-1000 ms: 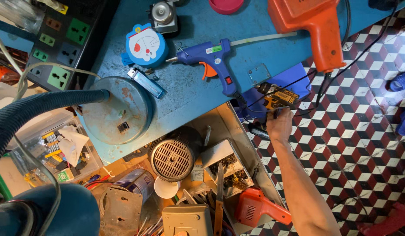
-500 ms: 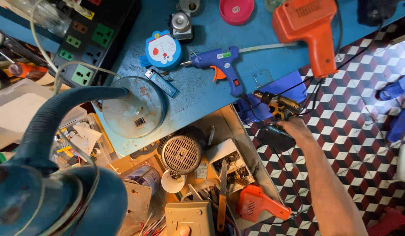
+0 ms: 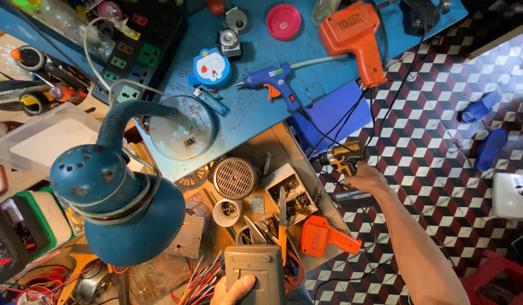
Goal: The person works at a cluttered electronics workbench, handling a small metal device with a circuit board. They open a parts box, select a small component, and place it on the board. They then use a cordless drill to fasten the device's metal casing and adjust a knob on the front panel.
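Note:
My right hand (image 3: 367, 178) reaches out past the bench edge and grips a yellow and black cordless drill (image 3: 343, 159) over the checkered floor. My left hand (image 3: 234, 291) shows at the bottom edge, with the thumb on a grey box-shaped device (image 3: 254, 272) that it holds. A blue glue gun (image 3: 274, 83) and an orange heat tool (image 3: 354, 35) lie on the blue bench top (image 3: 255, 121) beyond the drill.
A blue desk lamp (image 3: 123, 195) with a round base (image 3: 181, 134) fills the left foreground. An open drawer (image 3: 298, 169) holds a round grille, a small cup, pliers and an orange tool (image 3: 323, 238). A black power strip (image 3: 140, 56) lies at upper left.
The view has shifted, so the bench and lamp sit further right. My right hand has kept its grip on the drill. My left hand with the grey device has come into view at the bottom.

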